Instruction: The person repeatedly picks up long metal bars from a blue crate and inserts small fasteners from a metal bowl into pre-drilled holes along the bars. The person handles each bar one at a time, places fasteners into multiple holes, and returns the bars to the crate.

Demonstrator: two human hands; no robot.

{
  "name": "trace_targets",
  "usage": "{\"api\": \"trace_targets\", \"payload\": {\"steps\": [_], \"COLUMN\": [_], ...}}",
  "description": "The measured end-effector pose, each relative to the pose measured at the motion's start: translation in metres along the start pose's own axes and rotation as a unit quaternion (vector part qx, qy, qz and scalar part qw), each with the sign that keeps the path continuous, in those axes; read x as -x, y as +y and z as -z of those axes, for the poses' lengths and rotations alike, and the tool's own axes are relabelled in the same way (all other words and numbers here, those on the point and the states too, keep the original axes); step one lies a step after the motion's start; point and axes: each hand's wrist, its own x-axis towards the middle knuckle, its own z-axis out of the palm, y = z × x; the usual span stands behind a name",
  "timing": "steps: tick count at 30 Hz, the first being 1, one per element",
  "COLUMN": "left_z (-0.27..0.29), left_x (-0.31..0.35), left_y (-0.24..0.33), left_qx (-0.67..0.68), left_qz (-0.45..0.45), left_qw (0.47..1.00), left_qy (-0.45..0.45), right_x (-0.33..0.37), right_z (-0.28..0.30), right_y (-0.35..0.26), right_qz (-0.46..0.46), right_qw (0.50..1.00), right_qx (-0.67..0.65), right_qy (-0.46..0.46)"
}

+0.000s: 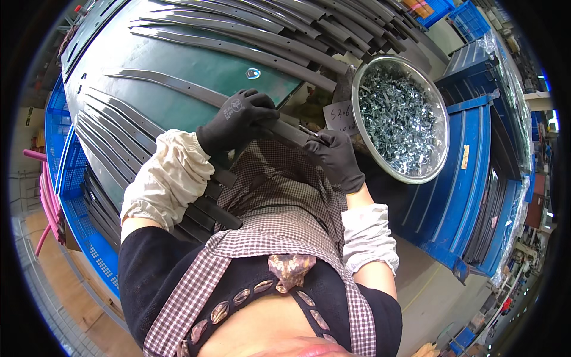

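Note:
My left hand (235, 122), in a black glove, is closed round a long dark grey channel strip (178, 86) that slants across the green tabletop toward my lap. My right hand (339, 157), also gloved in black, is closed at the strip's near end. A thin dark piece (307, 130) sticks out between its fingertips; its kind is too small to make out. To the right of this hand stands a round basin (441, 140) heaped with small shiny metal clips (395, 113). One shiny bit (253, 74) lies on the tabletop beyond my left hand.
Similar dark strips (238, 53) lie stacked at the far side, and more strips (113, 128) lie left of my arm. A card with handwriting (340, 118) sits beside the basin. Blue metal bins (458, 190) stand at the right, a blue plastic crate (89, 220) at the left.

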Motion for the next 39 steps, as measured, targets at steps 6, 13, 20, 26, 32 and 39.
{"api": "trace_targets", "payload": {"steps": [6,13,20,26,32,39], "left_z": [0.001,-0.006,-0.013,-0.010,-0.010,-0.002], "left_x": [0.004,0.007,0.012,0.009,0.010,0.015], "left_y": [0.000,-0.009,-0.014,-0.009,-0.011,-0.014], "left_qx": [-0.001,-0.046,-0.050,-0.088,-0.106,-0.033], "left_qz": [0.002,-0.039,-0.067,-0.074,-0.058,-0.029], "left_qw": [1.000,0.998,0.995,0.992,0.992,0.998], "left_qy": [0.003,0.023,0.055,0.051,0.042,0.037], "right_x": [0.035,0.064,0.050,0.044,0.031,0.051], "right_z": [0.003,0.001,-0.002,0.002,-0.008,0.019], "right_y": [-0.010,0.000,-0.004,-0.012,-0.042,-0.042], "right_qz": [0.132,0.086,0.140,0.163,0.241,0.203], "right_qw": [0.964,0.969,0.955,0.930,0.834,0.866], "right_qx": [0.187,0.210,0.244,0.322,0.493,0.455], "right_qy": [0.134,0.099,0.089,0.072,0.067,0.045]}}
